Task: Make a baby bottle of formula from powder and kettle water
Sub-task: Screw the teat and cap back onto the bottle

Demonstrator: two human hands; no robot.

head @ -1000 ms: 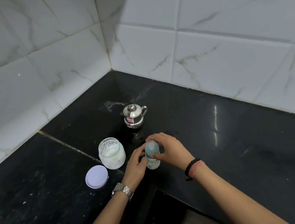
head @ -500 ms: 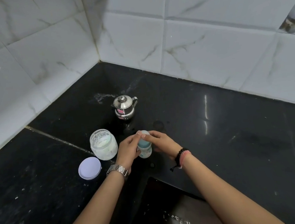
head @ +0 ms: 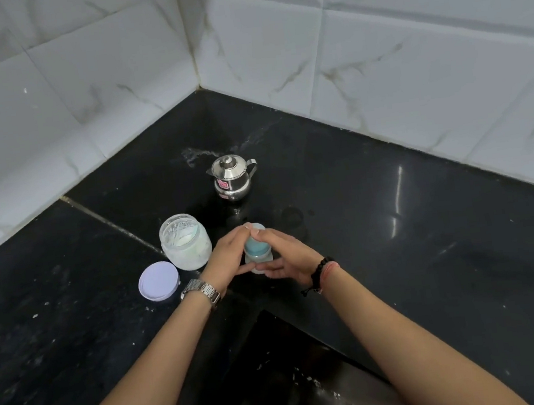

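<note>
Item: small clear baby bottle with blue collar (head: 255, 249), standing at 6 o'clock of the steel kettle (head: 232, 177). We are grasping it with 2 hands, left hand (head: 226, 261) and right hand (head: 285, 257). Glass powder jar (head: 185, 246) is sitting uncapped, lilac lid (head: 158, 281) at its 7 o'clock. Cap seemingly on; mixing likely remaining.

We've got the bottle (head: 257, 253) at frame center btwn both hands, w/ the kettle (head: 232, 177) above it, the jar (head: 185, 246) to its left, and the lid (head: 158, 281) lower left of the jar.
</note>
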